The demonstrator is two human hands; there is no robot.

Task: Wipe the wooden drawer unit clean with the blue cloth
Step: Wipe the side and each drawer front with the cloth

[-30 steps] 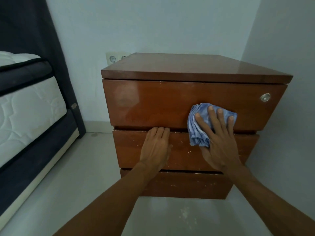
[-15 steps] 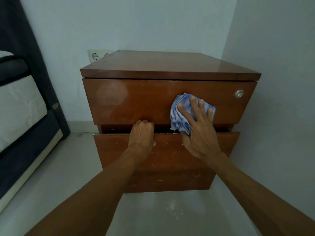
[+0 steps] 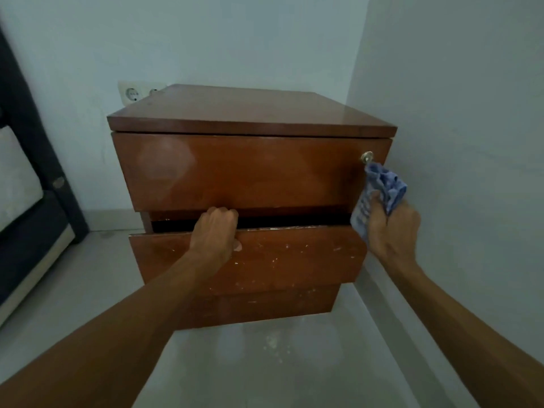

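Observation:
The wooden drawer unit (image 3: 235,172) stands in the room's corner, glossy brown, with three drawer fronts and a small metal lock (image 3: 367,156) at the top drawer's right end. The middle drawer (image 3: 294,254) is pulled out a little, leaving a dark gap above it. My left hand (image 3: 216,231) grips the middle drawer's top edge, fingers curled over it. My right hand (image 3: 393,231) holds the bunched blue cloth (image 3: 382,187) at the unit's right front edge, just below the lock.
A white wall stands close beside the unit on the right. A double wall socket (image 3: 134,94) sits behind the unit's left rear corner. A dark bed frame with a white mattress (image 3: 17,189) lies at the left. Pale floor with scattered crumbs (image 3: 273,343) lies in front.
The middle drawer has slid out under my left hand, whose fingers curled over its edge. My right hand took the cloth off the top drawer front and moved it right to the unit's edge.

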